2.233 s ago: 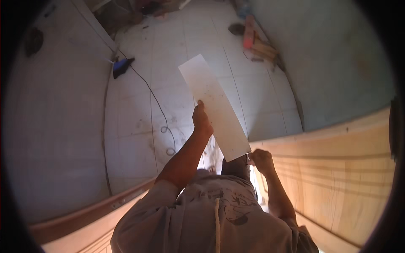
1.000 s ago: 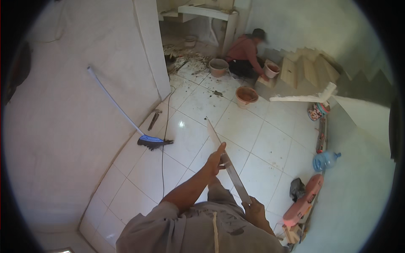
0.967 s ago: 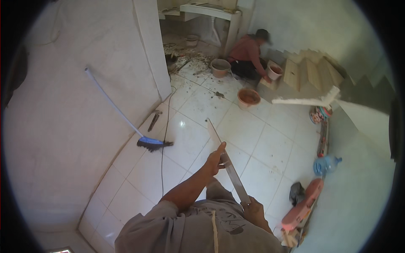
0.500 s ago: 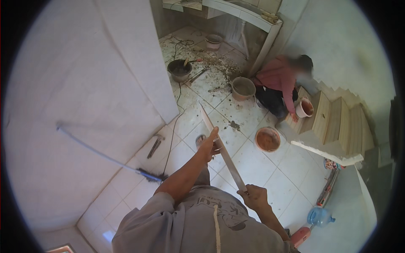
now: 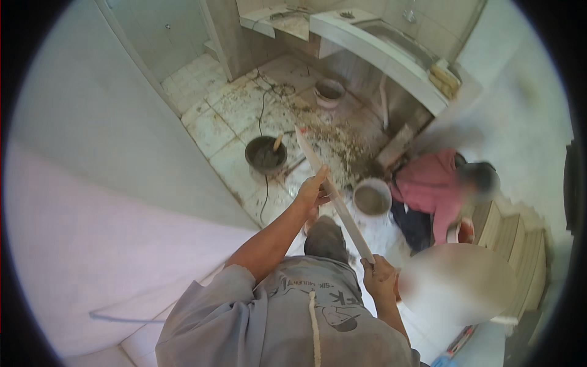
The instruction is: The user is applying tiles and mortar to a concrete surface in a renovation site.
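Tiled floor [image 5: 211,128], pale and dirty, strewn with brown rubble [image 5: 348,144] near a white-edged counter [image 5: 382,55]; on it, a dark bucket [image 5: 264,170] to the left and a pale bucket [image 5: 372,181] to the right, just beside a crouching co-worker in a red top [image 5: 428,180].

Long panel [image 5: 347,217] held up in front of the grey shirt [image 5: 244,306], above the floor, slanting away toward the upper left. Left hand [image 5: 313,191] closed around the panel near mid-length, thumb laid against it, fingers partly hidden; right hand [image 5: 380,278] closed on the near end.

Probably fairly light for such a length, to judge by the bare two-handed hold. Apparently stiff, running straight with no visible sag between the hands. Likely smooth, perhaps slippery under dusty fingers; possibly fragile at the corners and thin edges. Best gripped as now: one hand at the middle to bear the weight, the other at the end to steer.

Off-white, slim, seeming to narrow toward the far tip. Turned nearly edge-on; cannot tell the full width, material or finish of the broad faces.
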Motion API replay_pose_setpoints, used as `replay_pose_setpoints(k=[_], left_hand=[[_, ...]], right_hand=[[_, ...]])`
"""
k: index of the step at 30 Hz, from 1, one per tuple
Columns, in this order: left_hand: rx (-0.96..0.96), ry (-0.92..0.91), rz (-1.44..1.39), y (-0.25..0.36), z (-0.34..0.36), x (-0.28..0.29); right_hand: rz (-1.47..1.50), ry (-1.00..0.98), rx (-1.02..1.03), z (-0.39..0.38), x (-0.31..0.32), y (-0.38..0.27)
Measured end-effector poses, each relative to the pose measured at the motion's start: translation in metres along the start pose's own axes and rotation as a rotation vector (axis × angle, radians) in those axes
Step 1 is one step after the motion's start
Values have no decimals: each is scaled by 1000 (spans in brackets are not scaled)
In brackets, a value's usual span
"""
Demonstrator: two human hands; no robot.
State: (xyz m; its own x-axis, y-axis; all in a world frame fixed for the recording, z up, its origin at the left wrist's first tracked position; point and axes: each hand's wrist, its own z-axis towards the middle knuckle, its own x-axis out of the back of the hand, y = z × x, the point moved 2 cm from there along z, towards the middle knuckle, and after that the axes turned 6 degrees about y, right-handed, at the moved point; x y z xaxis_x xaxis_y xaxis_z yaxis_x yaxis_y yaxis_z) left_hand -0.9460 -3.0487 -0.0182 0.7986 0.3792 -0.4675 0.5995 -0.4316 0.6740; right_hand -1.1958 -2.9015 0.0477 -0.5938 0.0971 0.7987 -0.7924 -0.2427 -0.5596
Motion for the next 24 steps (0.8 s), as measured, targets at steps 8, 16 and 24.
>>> replay_pose_setpoints(k=[8, 16, 24], left_hand=[[-100, 47, -42, 146, 268, 5], [-258, 109, -211, 335, 420, 12], [-214, 197, -380, 501, 551, 68]], right_hand=[[19, 34, 43, 289, -142, 73], [207, -26, 123, 595, -204, 34], [167, 45, 147, 740, -255, 3]])
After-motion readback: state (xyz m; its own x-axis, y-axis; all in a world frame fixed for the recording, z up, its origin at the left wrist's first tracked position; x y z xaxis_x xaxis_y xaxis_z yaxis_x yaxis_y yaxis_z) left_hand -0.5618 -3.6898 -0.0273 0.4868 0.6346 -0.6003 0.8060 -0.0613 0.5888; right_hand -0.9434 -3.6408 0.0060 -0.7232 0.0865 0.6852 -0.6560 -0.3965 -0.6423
